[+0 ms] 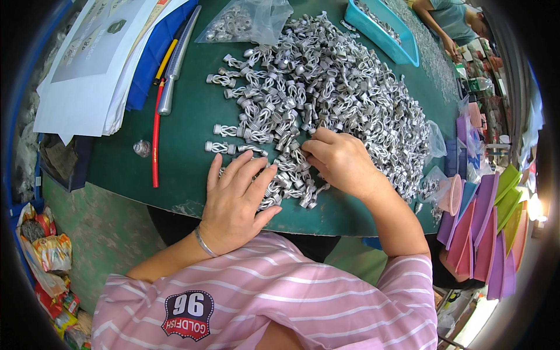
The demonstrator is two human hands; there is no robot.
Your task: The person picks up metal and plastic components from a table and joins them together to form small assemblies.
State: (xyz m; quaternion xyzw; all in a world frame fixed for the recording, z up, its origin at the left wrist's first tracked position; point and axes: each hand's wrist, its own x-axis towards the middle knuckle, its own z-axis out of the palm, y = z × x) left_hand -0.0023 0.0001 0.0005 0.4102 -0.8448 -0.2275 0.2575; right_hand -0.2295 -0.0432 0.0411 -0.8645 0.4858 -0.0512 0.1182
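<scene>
A wide heap of small silver metal pieces (356, 93), each a ribbed cap with a twisted loop, covers the middle of the green table (137, 157). My left hand (236, 192) lies at the heap's near left edge, fingers stretched out over several pieces and holding none that I can see. My right hand (341, 160) reaches into the near part of the heap with its fingers bent and drawn together. What its fingertips pinch, if anything, is hidden. A few pieces lie in a loose row left of the heap, just beyond my left fingertips.
Left on the table lie a red pencil (156, 137), a yellow-and-black pen (165, 61) and a tapered metal rod (175, 70), near papers (87, 64). Behind the heap are a clear bag (262, 20) and a turquoise tray (388, 38). Coloured plastic bins (484, 227) stand right; another person (446, 23) sits far right.
</scene>
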